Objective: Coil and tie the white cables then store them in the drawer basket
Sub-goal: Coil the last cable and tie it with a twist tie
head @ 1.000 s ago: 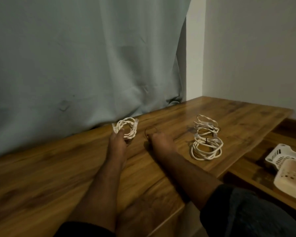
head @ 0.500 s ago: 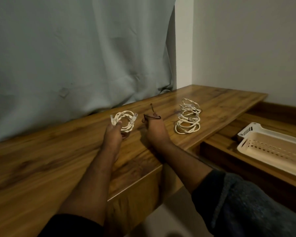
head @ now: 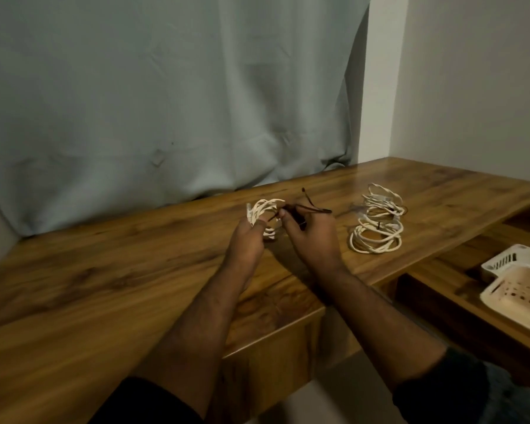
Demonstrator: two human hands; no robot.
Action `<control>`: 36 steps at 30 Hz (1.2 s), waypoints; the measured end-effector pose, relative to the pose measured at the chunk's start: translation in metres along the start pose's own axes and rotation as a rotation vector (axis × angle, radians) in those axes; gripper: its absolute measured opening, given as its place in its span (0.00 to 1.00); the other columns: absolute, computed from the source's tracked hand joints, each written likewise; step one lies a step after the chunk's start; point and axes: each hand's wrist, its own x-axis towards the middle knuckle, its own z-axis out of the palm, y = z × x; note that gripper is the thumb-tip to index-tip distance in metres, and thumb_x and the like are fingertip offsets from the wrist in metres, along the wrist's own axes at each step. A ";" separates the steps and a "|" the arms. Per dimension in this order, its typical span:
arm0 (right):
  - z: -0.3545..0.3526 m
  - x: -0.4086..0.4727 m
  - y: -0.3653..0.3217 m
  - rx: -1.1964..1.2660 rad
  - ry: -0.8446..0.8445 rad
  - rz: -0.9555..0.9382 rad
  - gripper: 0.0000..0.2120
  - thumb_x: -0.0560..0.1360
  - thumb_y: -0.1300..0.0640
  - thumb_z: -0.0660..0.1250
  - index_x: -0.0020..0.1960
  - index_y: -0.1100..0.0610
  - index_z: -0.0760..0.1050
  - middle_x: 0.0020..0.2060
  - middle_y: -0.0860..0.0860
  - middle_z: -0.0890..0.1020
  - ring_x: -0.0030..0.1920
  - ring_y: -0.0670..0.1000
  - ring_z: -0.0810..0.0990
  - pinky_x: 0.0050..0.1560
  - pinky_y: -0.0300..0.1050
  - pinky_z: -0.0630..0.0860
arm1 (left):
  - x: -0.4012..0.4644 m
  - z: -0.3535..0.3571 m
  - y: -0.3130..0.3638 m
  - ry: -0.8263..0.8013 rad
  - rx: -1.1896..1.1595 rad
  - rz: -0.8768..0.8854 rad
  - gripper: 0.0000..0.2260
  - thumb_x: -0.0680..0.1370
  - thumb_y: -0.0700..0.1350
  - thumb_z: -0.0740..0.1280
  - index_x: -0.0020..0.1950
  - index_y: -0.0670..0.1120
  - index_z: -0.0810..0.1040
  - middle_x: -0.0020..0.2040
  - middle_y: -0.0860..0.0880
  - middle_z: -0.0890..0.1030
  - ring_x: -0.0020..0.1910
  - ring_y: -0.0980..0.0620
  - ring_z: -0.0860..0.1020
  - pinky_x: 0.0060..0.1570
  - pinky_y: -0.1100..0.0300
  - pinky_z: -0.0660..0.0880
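Note:
My left hand (head: 248,240) grips a small coil of white cable (head: 265,211) just above the wooden table (head: 104,270). Close beside it on the right, my right hand (head: 311,237) pinches a thin dark tie (head: 311,209), one end of which reaches to the coil while the other ends stick up and to the right. To the right, two tied white cable coils (head: 377,221) lie stacked on the table. A white plastic basket (head: 520,286) sits in the open drawer at the right edge.
A grey-green curtain (head: 166,102) hangs behind the table, down to its back edge. A pale wall stands at the right. The wooden drawer (head: 441,280) stands pulled out below the table's right side.
My right hand has picked the dark tie off the table and brought it left to the coil in my left hand. The two hands are now close together.

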 end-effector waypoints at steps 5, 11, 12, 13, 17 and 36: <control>0.006 0.000 0.001 -0.108 -0.122 0.084 0.11 0.79 0.51 0.68 0.58 0.51 0.85 0.50 0.47 0.88 0.48 0.46 0.84 0.50 0.49 0.81 | -0.006 0.004 0.005 -0.068 0.016 0.099 0.13 0.82 0.52 0.64 0.62 0.50 0.82 0.54 0.50 0.87 0.55 0.49 0.84 0.62 0.42 0.78; 0.008 0.002 0.005 0.032 -0.100 0.103 0.13 0.75 0.50 0.67 0.56 0.52 0.83 0.54 0.48 0.81 0.54 0.48 0.82 0.55 0.53 0.81 | 0.001 0.005 -0.003 -0.035 0.073 0.185 0.20 0.76 0.61 0.64 0.61 0.52 0.83 0.55 0.51 0.87 0.56 0.48 0.84 0.62 0.41 0.79; 0.009 0.001 0.005 0.082 -0.104 0.092 0.12 0.76 0.52 0.68 0.57 0.53 0.82 0.54 0.47 0.81 0.54 0.46 0.81 0.56 0.52 0.81 | 0.005 0.004 -0.007 0.005 0.109 0.188 0.22 0.75 0.63 0.64 0.62 0.52 0.83 0.54 0.52 0.87 0.55 0.49 0.85 0.60 0.42 0.79; 0.009 0.000 0.005 0.179 -0.118 0.078 0.08 0.78 0.55 0.69 0.56 0.53 0.82 0.53 0.46 0.81 0.54 0.45 0.81 0.56 0.50 0.81 | 0.006 0.003 -0.008 0.037 0.147 0.183 0.23 0.75 0.64 0.63 0.62 0.53 0.82 0.53 0.52 0.87 0.53 0.50 0.85 0.59 0.44 0.80; 0.006 -0.007 -0.007 0.575 -0.242 0.156 0.07 0.82 0.56 0.68 0.46 0.51 0.82 0.48 0.57 0.83 0.49 0.53 0.82 0.51 0.52 0.78 | 0.011 -0.002 -0.014 0.132 0.254 0.081 0.26 0.72 0.68 0.60 0.61 0.55 0.82 0.50 0.51 0.86 0.50 0.47 0.84 0.54 0.43 0.81; 0.010 0.002 0.005 0.612 -0.212 0.814 0.20 0.85 0.49 0.60 0.37 0.53 0.75 0.28 0.51 0.71 0.25 0.48 0.65 0.27 0.39 0.59 | 0.014 -0.035 0.030 0.081 -0.490 -0.252 0.13 0.85 0.43 0.54 0.49 0.49 0.77 0.32 0.57 0.83 0.33 0.58 0.69 0.37 0.59 0.63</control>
